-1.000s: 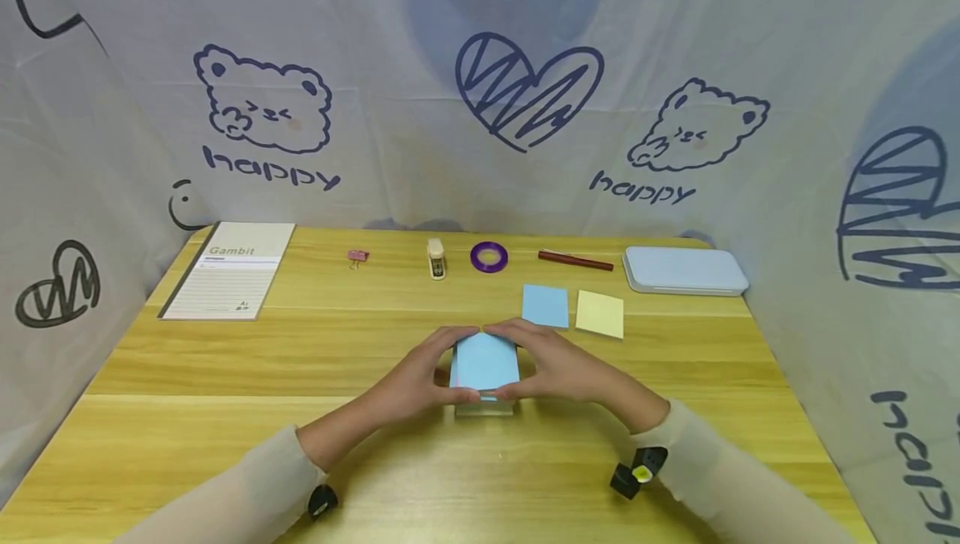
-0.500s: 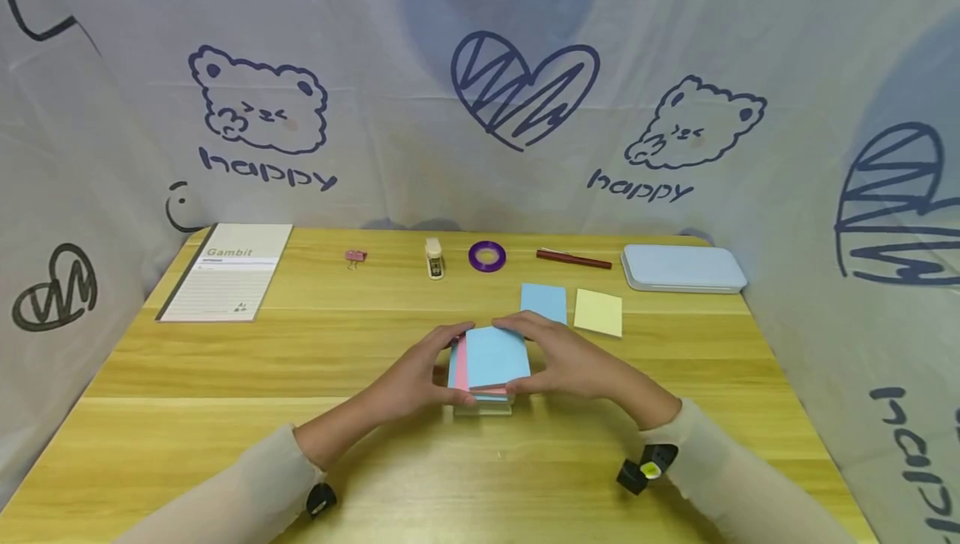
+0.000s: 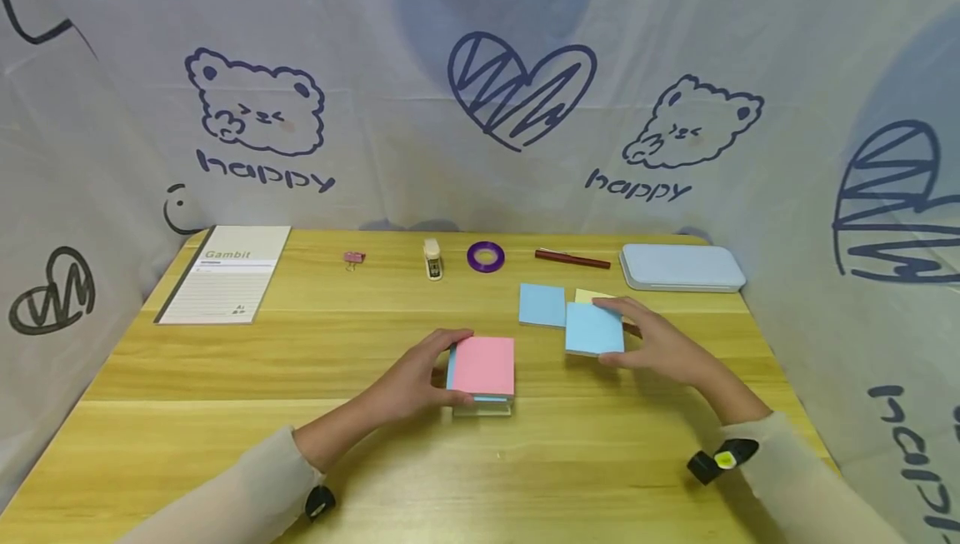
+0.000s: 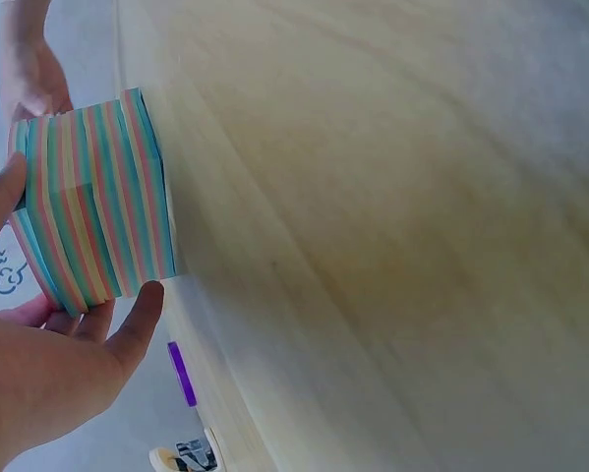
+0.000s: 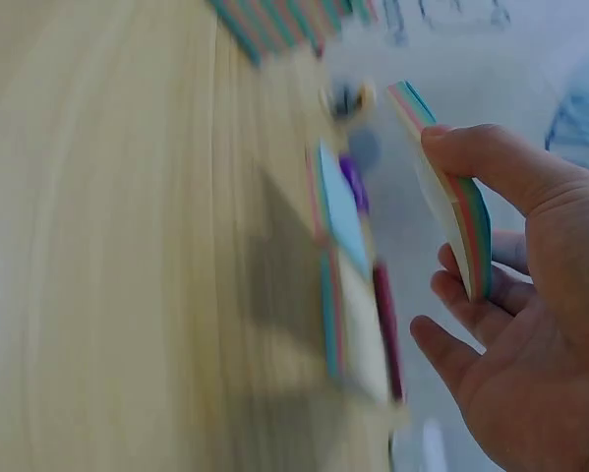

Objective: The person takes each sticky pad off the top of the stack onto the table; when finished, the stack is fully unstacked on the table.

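The right hand (image 3: 663, 348) pinches a blue-topped note block (image 3: 591, 329) between thumb and fingers, raised off the worktop (image 3: 585, 461) near the blue pad (image 3: 542, 304) and partly hiding the yellow pad (image 3: 592, 296), closer to both than the left hand (image 3: 412, 371), which grips the pink-topped stack (image 3: 486, 366) to their left.

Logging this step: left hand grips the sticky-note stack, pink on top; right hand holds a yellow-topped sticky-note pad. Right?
No: the sticky-note pad in the right hand is blue on top, not yellow, as the head view shows. The rest holds.
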Demonstrator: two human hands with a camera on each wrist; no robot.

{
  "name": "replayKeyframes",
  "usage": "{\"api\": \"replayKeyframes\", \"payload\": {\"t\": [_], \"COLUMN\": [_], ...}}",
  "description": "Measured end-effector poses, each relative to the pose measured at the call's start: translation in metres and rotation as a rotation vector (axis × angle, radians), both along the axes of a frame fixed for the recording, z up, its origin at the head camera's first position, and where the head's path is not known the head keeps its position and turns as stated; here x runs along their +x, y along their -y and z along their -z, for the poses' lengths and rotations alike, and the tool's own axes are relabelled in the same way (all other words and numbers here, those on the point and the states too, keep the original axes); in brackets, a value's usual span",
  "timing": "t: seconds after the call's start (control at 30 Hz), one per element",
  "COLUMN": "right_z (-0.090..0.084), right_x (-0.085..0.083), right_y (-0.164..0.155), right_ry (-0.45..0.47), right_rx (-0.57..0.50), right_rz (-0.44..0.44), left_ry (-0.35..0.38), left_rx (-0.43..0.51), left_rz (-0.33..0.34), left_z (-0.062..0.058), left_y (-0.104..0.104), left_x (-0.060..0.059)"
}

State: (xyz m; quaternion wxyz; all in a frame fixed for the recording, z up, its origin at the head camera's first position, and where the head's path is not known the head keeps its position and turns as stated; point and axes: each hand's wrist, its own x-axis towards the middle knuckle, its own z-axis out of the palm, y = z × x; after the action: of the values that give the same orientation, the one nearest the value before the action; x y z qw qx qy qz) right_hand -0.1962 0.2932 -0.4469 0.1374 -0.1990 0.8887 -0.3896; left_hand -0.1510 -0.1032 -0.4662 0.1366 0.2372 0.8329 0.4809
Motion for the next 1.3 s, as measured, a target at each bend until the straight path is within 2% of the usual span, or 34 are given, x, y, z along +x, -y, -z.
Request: {"api": "replayKeyframes", "payload": {"t": [0.27,0.5,0.77,0.9,1.1,1.3], "right_z": [0.017,0.031,0.039,0.038,0.027,0.008], "right_x": [-0.013,-0.019,-0.024,-0.026,-0.023,-0.018], "right_y": [-0.066,-0.092,-0.096,-0.096,-0.088,-0.056], "right_ry": [0.029,0.028,0.013,0.002,0.001,-0.063], "right_rx": [0.066,0.174,0.252,0.256,0.217,0.199], "right_rz": [0.148,0.205,0.183,0.171,0.155,0.1], "left_ry": [0.002,-0.001,-0.018,-0.023,0.006,0.098], "left_rx": [-0.002,-0.013,-0.02,-0.027,-0.015,0.048], "left_rz": [0.003,0.001,-0.001,-0.005,-0.012,-0.009], "left_z": [0.0,-0.001,-0.002,-0.002,-0.002,0.001], "left_y": [0.0,0.0,0.0,0.0,0.0,0.002], "left_x": [0.0,0.001,0.001,0.001,0.001,0.002]}}
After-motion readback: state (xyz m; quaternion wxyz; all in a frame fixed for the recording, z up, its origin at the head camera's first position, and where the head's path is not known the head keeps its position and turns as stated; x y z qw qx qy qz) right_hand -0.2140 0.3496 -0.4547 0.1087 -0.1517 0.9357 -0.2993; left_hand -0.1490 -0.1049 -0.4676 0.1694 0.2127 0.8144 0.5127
